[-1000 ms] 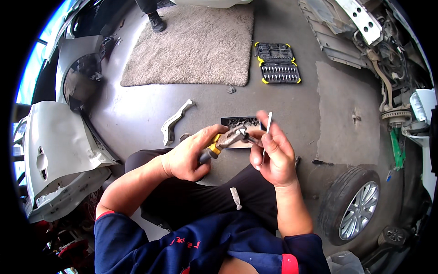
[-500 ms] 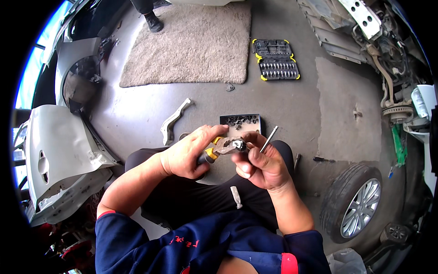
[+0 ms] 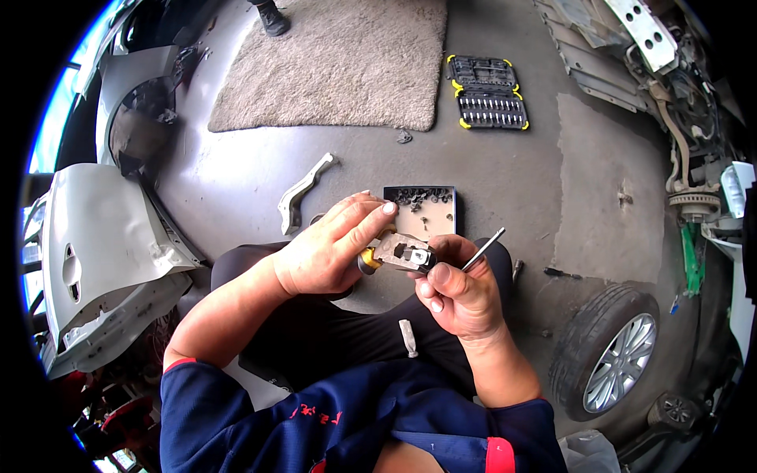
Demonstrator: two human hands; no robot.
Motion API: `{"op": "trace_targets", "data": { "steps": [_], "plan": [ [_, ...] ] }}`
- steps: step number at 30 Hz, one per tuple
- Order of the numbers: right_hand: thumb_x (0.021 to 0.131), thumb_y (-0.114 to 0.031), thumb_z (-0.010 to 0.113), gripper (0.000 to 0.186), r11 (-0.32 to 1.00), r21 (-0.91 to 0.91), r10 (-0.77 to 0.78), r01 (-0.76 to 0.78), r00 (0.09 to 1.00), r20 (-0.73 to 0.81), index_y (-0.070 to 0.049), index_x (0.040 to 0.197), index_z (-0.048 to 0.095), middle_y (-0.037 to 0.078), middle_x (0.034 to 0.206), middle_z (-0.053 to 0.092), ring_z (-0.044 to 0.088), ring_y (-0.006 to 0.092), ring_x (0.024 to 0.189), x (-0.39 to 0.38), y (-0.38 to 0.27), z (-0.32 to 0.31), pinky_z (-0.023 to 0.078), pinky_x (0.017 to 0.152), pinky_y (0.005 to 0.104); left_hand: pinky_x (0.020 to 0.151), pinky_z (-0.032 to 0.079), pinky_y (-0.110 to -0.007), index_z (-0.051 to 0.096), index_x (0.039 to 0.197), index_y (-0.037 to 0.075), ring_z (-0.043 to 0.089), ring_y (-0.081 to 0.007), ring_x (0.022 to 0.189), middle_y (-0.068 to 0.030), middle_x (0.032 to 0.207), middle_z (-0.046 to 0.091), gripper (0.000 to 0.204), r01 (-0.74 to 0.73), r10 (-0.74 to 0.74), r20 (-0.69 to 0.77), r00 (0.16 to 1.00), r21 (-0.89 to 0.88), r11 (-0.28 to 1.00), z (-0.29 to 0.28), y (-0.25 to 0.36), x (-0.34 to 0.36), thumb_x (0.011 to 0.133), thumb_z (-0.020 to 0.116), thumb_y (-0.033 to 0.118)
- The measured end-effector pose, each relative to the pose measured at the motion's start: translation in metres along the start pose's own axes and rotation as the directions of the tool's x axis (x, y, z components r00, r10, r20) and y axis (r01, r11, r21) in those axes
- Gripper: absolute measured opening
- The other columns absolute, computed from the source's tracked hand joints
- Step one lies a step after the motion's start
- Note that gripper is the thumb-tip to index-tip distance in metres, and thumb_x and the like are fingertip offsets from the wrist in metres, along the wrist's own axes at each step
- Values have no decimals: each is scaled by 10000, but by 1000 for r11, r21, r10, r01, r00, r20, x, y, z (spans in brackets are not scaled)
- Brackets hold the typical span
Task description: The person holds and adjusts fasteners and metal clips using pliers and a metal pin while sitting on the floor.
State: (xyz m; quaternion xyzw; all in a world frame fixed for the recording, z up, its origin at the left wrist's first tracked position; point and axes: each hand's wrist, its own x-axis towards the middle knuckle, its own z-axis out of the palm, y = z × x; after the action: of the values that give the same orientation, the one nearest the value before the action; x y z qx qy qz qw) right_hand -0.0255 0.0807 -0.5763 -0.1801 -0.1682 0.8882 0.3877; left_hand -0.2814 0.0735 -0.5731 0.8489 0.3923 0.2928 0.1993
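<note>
My left hand [image 3: 331, 246] is closed round the yellow-and-black handles of a pair of pliers [image 3: 391, 251]. Their worn metal jaws point right and meet a small black part with a pale metal piece [image 3: 419, 258]. The fingertips of my right hand [image 3: 464, 290] pinch that small part. A thin metal rod [image 3: 484, 249] also sticks out from between my right thumb and fingers, up and to the right; its other end is hidden. Just beyond my hands sits a shallow box [image 3: 434, 229] holding small dark fasteners [image 3: 422, 195], mostly along its far side.
A black-and-yellow socket set [image 3: 490, 93] lies unfolded on the floor near a rug [image 3: 331, 71]. A pale metal bracket [image 3: 303, 193] lies left of the box. A wheel [image 3: 607, 351] is at right, a car door [image 3: 102, 260] at left. Someone's shoe [image 3: 273, 19] shows at the far edge.
The pliers have turned so their jaws show flatter, still against the small part. My left fingers have shifted over the handles. The view has shifted slightly, showing more of the box.
</note>
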Motion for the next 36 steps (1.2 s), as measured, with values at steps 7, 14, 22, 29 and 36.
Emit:
{"op": "trace_targets", "data": {
  "steps": [7, 14, 22, 29, 36],
  "plan": [
    [990, -113, 776, 238, 996, -78, -35, 32, 999, -29, -23, 1196, 700, 93, 987, 755, 673, 90, 768, -6, -6, 5, 506, 580, 215, 1166, 464, -623, 320, 1636, 34, 633, -458, 1303, -238, 1381, 619, 947, -24, 22, 55, 998, 36, 999, 1, -2, 3, 808, 772, -55],
    [1006, -141, 758, 212, 989, -123, -93, 87, 995, -43, 11, 1146, 709, 105, 980, 755, 683, 111, 768, -8, -7, 9, 531, 589, 229, 1160, 464, -628, 461, 1564, 35, 605, -442, 1343, -240, 1415, 600, 866, -43, 47, -42, 998, 99, 994, 6, -2, 9, 750, 746, -52],
    [1010, -146, 754, 209, 989, -133, -69, 61, 996, -58, 12, 1140, 712, 106, 979, 756, 689, 111, 767, -6, -10, 9, 563, 614, 237, 1084, 521, -568, 472, 1552, 30, 643, -441, 1242, -226, 1330, 632, 891, -4, 4, 1, 1000, 96, 995, 3, -1, 6, 715, 763, -62],
    [1030, -123, 720, 256, 1000, -17, 19, -19, 999, -35, -21, 1259, 673, 119, 996, 766, 732, 136, 773, -8, -10, 3, 608, 635, 273, 972, 547, -477, 491, 1551, 43, 632, -404, 1111, -185, 1233, 642, 968, 82, -81, 63, 995, -12, 997, -3, 7, 9, 633, 790, -29],
    [1046, -141, 696, 254, 1000, -7, 30, -30, 999, -25, -35, 1275, 661, 136, 1002, 767, 742, 148, 773, -10, -7, -1, 619, 636, 287, 964, 545, -480, 517, 1498, 18, 628, -408, 1096, -187, 1224, 630, 905, 72, -68, 90, 994, -42, 996, -2, 6, 3, 642, 808, 17]
  ]
}}
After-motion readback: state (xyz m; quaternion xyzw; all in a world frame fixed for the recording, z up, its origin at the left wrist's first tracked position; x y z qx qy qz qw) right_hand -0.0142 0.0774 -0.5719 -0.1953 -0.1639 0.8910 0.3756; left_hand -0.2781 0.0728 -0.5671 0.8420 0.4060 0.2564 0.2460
